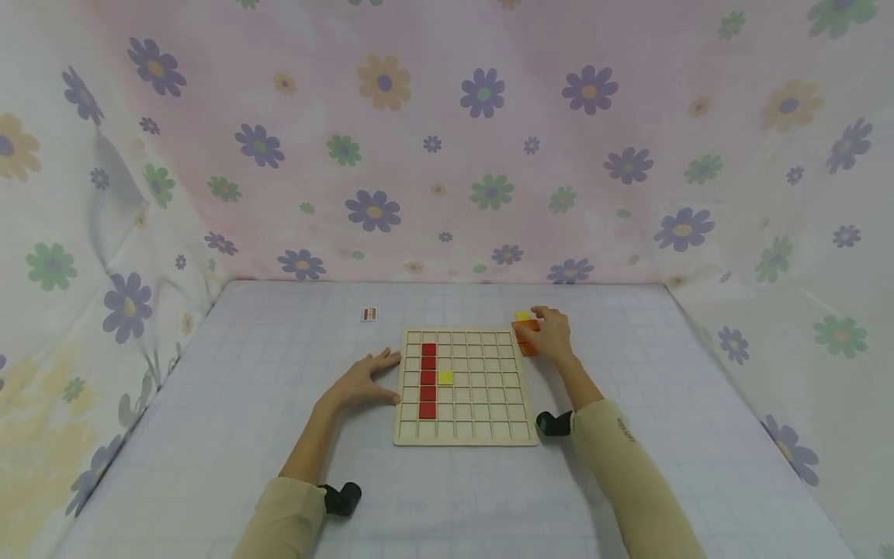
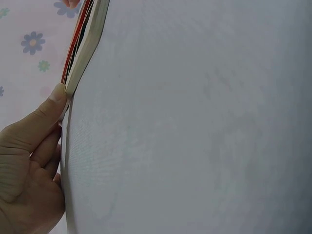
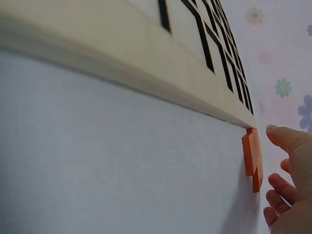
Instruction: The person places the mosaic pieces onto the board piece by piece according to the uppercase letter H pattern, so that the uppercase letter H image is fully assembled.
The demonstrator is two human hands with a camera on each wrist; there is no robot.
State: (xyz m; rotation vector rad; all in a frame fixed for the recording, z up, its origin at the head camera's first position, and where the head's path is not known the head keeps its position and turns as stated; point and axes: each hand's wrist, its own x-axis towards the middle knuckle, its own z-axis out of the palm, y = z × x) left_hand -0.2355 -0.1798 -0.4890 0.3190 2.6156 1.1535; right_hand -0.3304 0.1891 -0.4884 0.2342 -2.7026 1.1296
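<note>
Steadiness likely comes from the left hand (image 1: 359, 383), fingers spread against the gridded board (image 1: 464, 443), gripping nothing. Beside its far right corner, the right hand (image 1: 552, 339), thumb and fingers parted, seemingly empty, hangs by orange tiles (image 3: 250, 155); pinching one by its edges should avoid jolting the board.

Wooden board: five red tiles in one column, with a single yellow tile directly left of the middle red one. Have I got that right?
Not quite: the head view shows the yellow tile directly right of the middle red tile, not left. The wooden board does hold five red tiles in one column.
</note>
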